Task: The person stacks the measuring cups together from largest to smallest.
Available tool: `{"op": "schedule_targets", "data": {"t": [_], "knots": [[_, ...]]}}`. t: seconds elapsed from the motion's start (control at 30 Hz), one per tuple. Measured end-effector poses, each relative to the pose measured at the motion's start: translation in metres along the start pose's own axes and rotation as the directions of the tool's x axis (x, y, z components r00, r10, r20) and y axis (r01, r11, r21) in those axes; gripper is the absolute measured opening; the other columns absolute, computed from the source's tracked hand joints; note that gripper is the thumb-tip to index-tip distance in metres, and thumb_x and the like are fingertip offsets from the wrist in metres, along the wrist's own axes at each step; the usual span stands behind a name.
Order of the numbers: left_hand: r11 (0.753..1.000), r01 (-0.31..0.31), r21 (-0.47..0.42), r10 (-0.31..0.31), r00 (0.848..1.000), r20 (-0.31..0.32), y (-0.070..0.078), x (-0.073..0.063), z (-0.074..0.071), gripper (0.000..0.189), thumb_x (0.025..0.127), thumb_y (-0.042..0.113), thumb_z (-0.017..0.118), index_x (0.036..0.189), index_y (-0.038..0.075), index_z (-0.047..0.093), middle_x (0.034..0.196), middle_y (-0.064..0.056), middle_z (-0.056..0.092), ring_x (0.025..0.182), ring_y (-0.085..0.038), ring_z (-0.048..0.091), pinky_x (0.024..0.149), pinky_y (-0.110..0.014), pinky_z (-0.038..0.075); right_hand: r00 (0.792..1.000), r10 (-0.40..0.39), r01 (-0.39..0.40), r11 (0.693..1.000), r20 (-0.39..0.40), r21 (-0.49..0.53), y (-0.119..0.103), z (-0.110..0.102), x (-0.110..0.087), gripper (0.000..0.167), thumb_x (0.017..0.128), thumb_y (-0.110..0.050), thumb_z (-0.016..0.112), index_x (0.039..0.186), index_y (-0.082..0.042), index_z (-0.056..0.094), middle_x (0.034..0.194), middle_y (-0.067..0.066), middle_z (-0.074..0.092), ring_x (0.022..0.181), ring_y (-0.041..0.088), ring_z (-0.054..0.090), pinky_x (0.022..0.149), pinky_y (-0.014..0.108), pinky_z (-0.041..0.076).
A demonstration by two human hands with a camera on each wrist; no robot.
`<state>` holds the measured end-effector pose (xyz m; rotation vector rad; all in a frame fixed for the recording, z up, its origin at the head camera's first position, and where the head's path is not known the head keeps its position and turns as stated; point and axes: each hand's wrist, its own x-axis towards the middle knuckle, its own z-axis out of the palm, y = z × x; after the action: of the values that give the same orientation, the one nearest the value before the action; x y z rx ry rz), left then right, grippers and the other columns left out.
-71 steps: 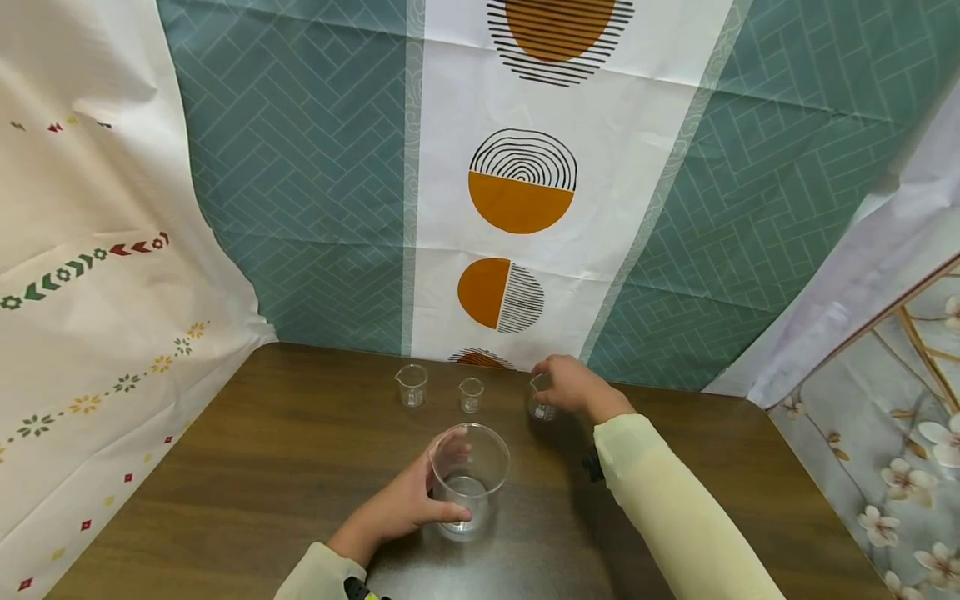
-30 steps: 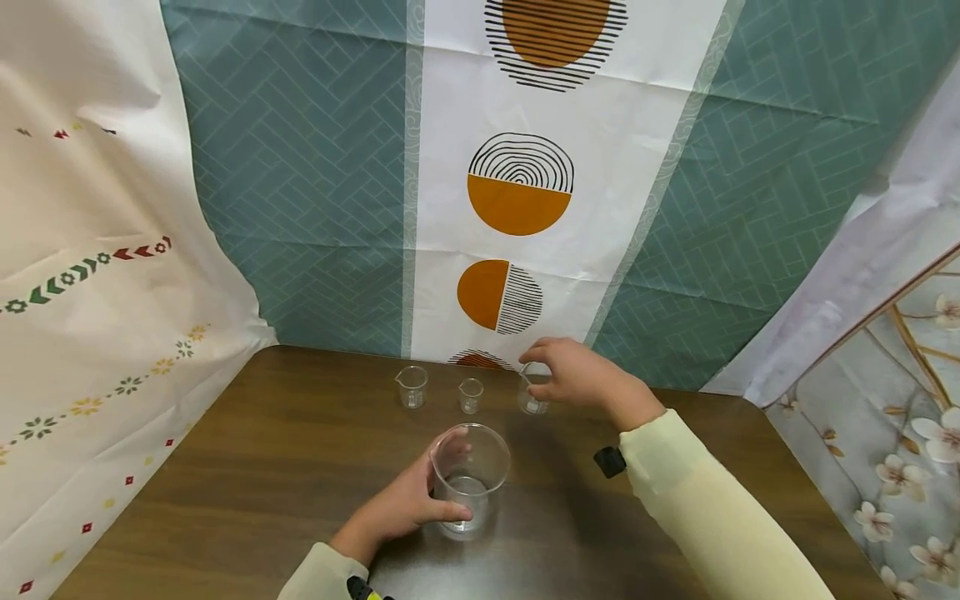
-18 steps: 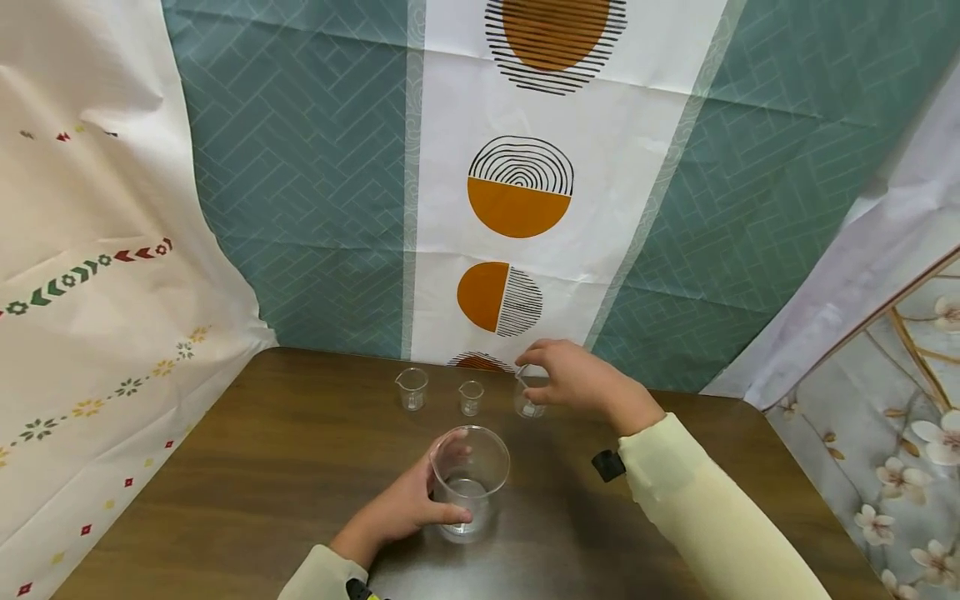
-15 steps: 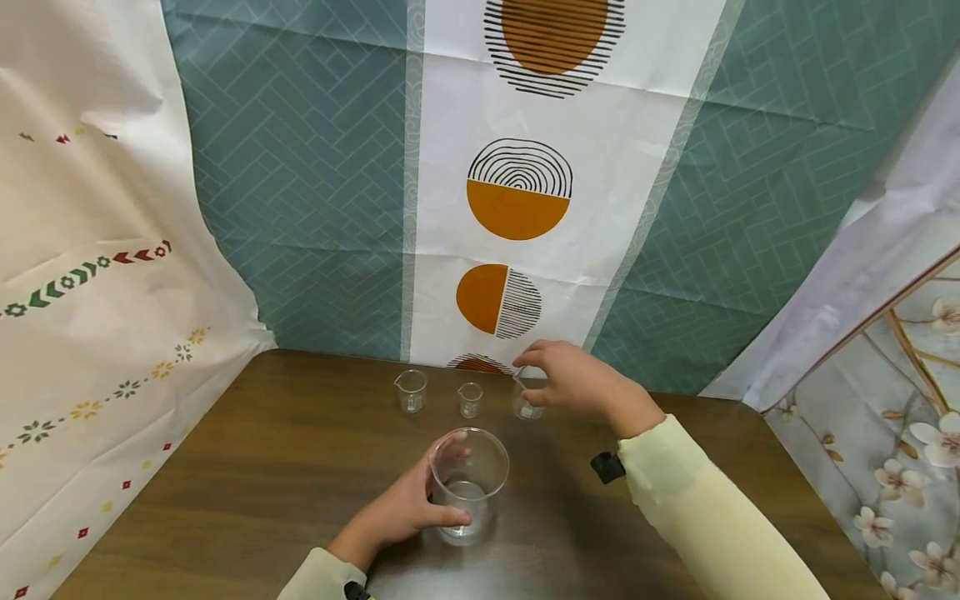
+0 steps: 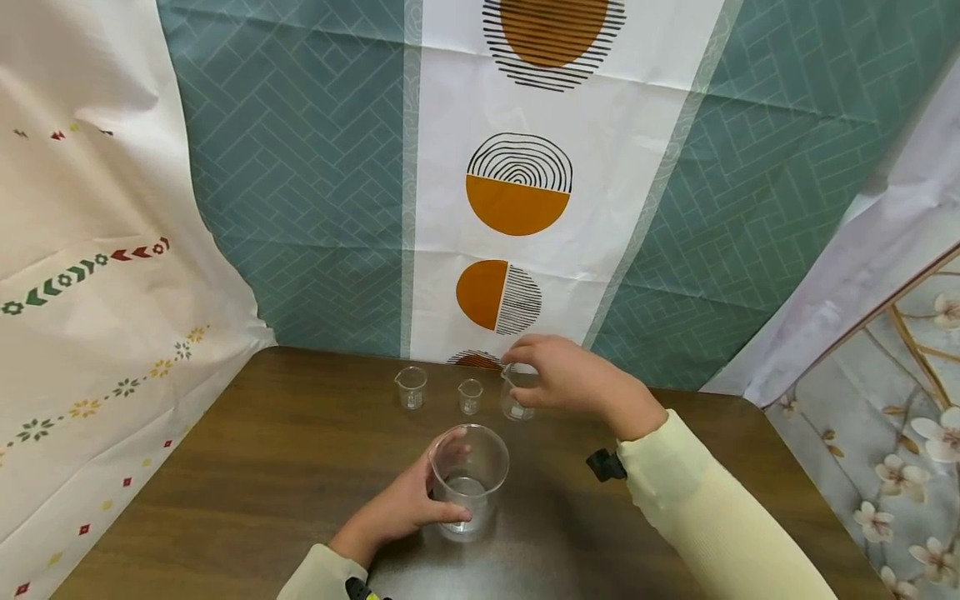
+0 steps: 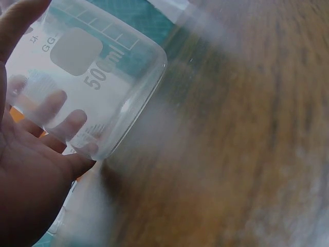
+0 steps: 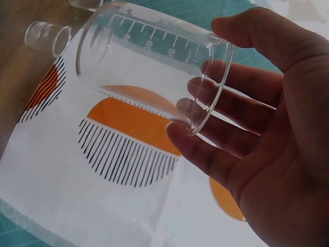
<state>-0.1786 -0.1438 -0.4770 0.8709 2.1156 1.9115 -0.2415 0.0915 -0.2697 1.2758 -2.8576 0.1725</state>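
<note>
My left hand (image 5: 405,504) holds a large clear glass beaker (image 5: 487,475) at the near middle of the table, thumb on the near side and fingers around the back. White print and a scale mark this beaker (image 6: 121,77) in the left wrist view. Farther back, my right hand (image 5: 573,377) grips a medium glass beaker (image 5: 516,406) around its rim. Seen from the right wrist, thumb and fingers are on opposite sides of the rim of this graduated beaker (image 7: 146,62). Just left of it stands the smallest beaker (image 5: 470,398). Both held beakers look empty.
Another small beaker (image 5: 412,390) stands upright at the back left of the brown wooden table (image 5: 300,467). A patterned cloth (image 5: 330,208) hangs directly behind the table's far edge. Cream cloth (image 5: 112,350) hangs on the left and floral cloth (image 5: 892,467) on the right.
My right hand has moved left along the back of the table with the medium beaker, which is now closer to the smallest one. The left hand and large beaker have stayed put.
</note>
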Motion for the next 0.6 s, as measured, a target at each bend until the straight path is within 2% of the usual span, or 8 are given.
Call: {"op": "schedule_targets", "data": {"t": [0.17, 0.37, 0.6], "knots": [[1.000, 0.002, -0.003, -0.002, 1.000, -0.001, 0.000, 0.002, -0.001, 0.096, 0.077, 0.014, 0.082, 0.151, 0.022, 0.021, 0.151, -0.017, 0.037, 0.140, -0.039, 0.035, 0.109, -0.022, 0.033, 1.000, -0.023, 0.023, 1.000, -0.011, -0.007, -0.006, -0.005, 0.000, 0.043, 0.087, -0.027, 0.067, 0.126, -0.008, 0.064, 0.128, 0.006, 0.061, 0.116, 0.023, 0.058, 0.100, 0.039, 0.046], [1.000, -0.012, 0.002, 0.012, 1.000, 0.003, 0.000, 0.001, -0.001, 0.096, 0.077, 0.013, 0.082, 0.151, 0.021, 0.021, 0.150, -0.018, 0.038, 0.139, -0.040, 0.035, 0.109, -0.023, 0.033, 0.995, -0.097, 0.096, 0.995, -0.035, -0.028, -0.014, -0.007, 0.000, 0.041, 0.086, -0.028, 0.069, 0.122, -0.008, 0.066, 0.121, 0.005, 0.064, 0.110, 0.022, 0.061, 0.097, 0.038, 0.048], [1.000, 0.015, 0.006, -0.015, 1.000, 0.009, -0.001, 0.001, -0.001, 0.097, 0.077, 0.014, 0.081, 0.151, 0.024, 0.020, 0.150, -0.017, 0.037, 0.139, -0.039, 0.035, 0.109, -0.022, 0.033, 0.985, -0.162, 0.160, 0.986, -0.052, -0.042, -0.025, -0.005, 0.000, 0.041, 0.084, -0.027, 0.070, 0.120, -0.007, 0.066, 0.117, 0.004, 0.065, 0.104, 0.019, 0.063, 0.093, 0.035, 0.050]]}}
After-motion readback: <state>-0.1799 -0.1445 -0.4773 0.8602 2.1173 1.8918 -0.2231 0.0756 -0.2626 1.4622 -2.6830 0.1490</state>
